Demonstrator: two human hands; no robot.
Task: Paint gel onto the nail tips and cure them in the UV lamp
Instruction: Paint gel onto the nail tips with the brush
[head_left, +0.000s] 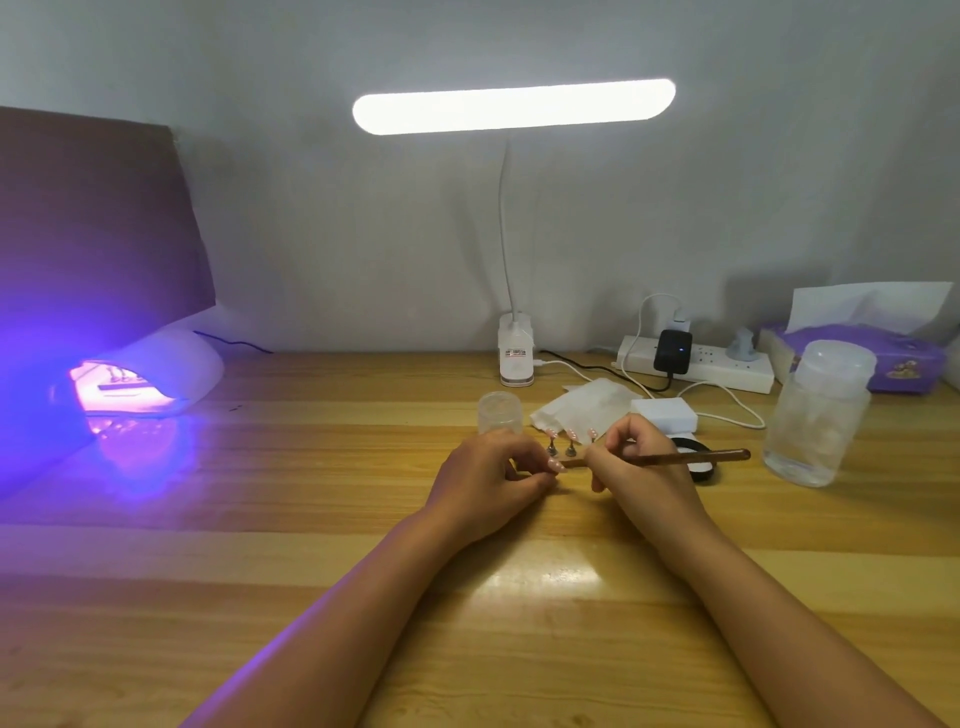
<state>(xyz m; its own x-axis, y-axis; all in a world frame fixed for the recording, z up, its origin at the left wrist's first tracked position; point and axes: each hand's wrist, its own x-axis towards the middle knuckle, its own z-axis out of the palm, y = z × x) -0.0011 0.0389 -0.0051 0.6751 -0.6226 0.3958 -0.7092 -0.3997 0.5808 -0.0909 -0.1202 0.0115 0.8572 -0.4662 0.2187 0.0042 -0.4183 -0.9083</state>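
My left hand (493, 475) pinches a small pink nail tip (557, 464) on its stand, just above the wooden table. Held in my right hand (636, 462) is a brown-handled brush (691, 457), whose tip meets that nail tip. Behind the hands stand three more pink dotted nail tips on little metal stands (570, 441). At the far left the white UV lamp (171, 371) glows purple, and several stands with tips sit inside it (122, 379). A small black gel pot (698, 462) lies partly hidden behind the brush.
A clear jar (818, 415) stands at the right, and a small frosted jar (500, 410) behind my left hand. White wipes (582, 408), a white box (665, 413), a power strip (701, 366), a tissue box (857, 358) and the desk lamp base (516, 351) line the back.
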